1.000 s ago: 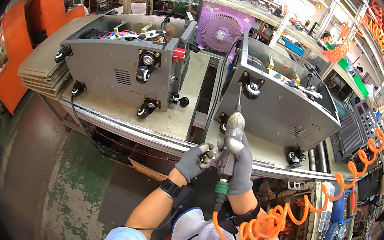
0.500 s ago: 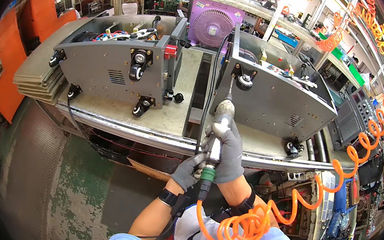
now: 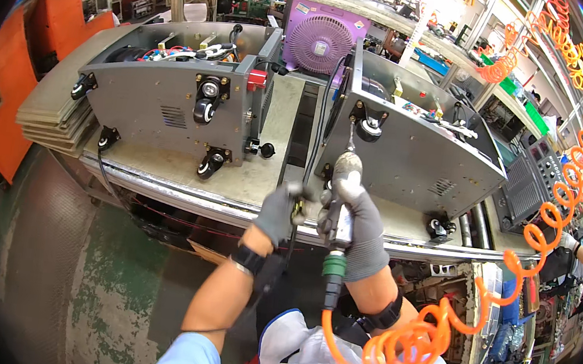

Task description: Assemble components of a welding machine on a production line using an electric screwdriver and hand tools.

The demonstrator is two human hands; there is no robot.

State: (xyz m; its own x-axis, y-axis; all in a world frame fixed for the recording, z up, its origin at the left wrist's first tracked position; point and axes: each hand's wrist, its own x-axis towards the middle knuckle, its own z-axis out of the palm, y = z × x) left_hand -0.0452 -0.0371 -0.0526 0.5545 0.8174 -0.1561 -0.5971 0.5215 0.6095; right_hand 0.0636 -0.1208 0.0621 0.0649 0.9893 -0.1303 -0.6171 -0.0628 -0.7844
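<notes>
My right hand (image 3: 364, 236), in a grey glove, is wrapped round an air screwdriver (image 3: 347, 174) fed by a coiled orange hose (image 3: 395, 342). The screwdriver's bit points up at the mounting plate of a caster (image 3: 369, 128) on the right grey metal cabinet (image 3: 407, 162); whether it sits on a screw is too small to tell. To the left of the tool, my gloved left hand (image 3: 276, 212) is raised near the bench edge, fingers pinched and blurred. What it holds, if anything, I cannot make out.
Another grey cabinet (image 3: 158, 100) with casters lies on the bench (image 3: 186, 167) at left, beside stacked boards (image 3: 56, 122). A purple fan (image 3: 321, 39) stands behind. A black cable (image 3: 325, 107) runs between the cabinets. Another person's gloved hand (image 3: 568, 242) shows at far right.
My left hand has come away from the screwdriver's lower part and moved up and left. The screwdriver's lower end and hose have swung right, while its bit stays by the same caster.
</notes>
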